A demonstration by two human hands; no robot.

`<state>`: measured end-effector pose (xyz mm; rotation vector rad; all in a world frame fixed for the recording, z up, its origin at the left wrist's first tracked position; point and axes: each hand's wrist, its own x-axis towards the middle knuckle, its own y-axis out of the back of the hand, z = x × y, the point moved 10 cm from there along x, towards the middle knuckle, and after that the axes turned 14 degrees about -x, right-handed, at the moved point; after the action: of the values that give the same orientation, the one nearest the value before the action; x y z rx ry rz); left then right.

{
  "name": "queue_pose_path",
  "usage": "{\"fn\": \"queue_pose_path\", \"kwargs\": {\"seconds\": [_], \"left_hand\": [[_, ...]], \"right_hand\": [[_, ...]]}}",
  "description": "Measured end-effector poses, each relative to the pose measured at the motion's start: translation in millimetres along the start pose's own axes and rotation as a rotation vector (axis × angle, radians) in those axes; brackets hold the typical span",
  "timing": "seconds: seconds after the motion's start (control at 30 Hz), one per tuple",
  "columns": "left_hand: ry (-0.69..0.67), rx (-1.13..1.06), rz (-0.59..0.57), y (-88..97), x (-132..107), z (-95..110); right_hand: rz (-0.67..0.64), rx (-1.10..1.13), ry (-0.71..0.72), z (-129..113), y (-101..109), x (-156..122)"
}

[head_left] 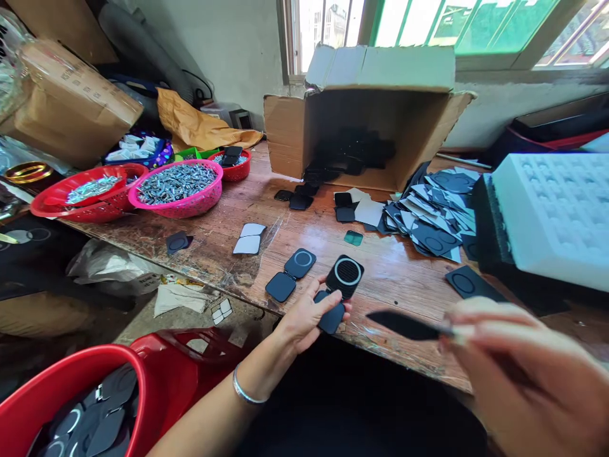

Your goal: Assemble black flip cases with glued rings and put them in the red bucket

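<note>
My left hand (304, 317) is closed around the lower panel of a black folding wireless charger (347, 271). The charger is unfolded, its upper panel showing a pale ring around a ribbed dark centre. Blurred by motion, my right hand (528, 362) pinches a thin dark sheet (404, 325), seen nearly edge-on to the right of the charger and apart from it. Beside my left hand another unfolded charger (281, 287) lies on the wooden table (266, 216). A small green square (353, 238) lies beyond the held charger.
Ring-marked sheets (435, 216) are heaped at the right, near white foam (561, 216). Behind stands an open carton (285, 136) with dark pieces inside. A pink basket (176, 206) of metal parts is at the left. Below, a red bucket (137, 381) contains more chargers.
</note>
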<state>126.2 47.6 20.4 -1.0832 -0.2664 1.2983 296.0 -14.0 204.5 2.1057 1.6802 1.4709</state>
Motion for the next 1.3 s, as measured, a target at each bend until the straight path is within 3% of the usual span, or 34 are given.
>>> {"fn": "queue_pose_path", "kwargs": {"seconds": [0.1,0.27,0.37,0.57,0.63,0.7,0.83,0.9,1.1,1.3], "left_hand": [[-0.038,-0.078,-0.018,-9.6,-5.9,4.3],[-0.156,-0.056,0.025,-20.5,-12.6,10.2],[-0.242,-0.014,0.089,-15.9,-9.6,13.9],[-0.421,0.216,0.138,-4.7,-6.8,31.6],[-0.431,0.297,0.134,-3.1,-7.0,34.1],[-0.429,0.378,0.137,-1.9,-8.1,35.0],[-0.334,0.431,0.075,-4.9,-6.6,27.7],[-0.246,0.349,0.069,-2.2,-3.9,23.1],[-0.025,0.236,0.093,7.1,0.5,17.1],[0.225,0.327,-0.079,-7.7,-7.0,-9.2]], "right_hand": [[0.096,0.192,-0.465,60.3,-15.8,-11.0],[0.041,0.580,-0.708,98.2,-71.5,-32.0],[0.005,0.540,-0.728,102.0,-81.0,-43.5],[-0.099,-0.078,-0.430,94.4,-70.4,-35.5],[-0.099,-0.131,-0.484,107.7,-67.8,-35.4],[-0.155,-0.050,-0.576,121.3,-72.4,-36.1],[-0.489,0.226,-0.576,112.7,-101.2,-35.0],[-0.555,0.277,-0.544,103.5,-101.9,-32.7],[-0.296,0.433,-0.758,122.3,-75.8,-29.6],[-0.389,0.667,-0.927,122.5,-108.2,-44.4]]}}
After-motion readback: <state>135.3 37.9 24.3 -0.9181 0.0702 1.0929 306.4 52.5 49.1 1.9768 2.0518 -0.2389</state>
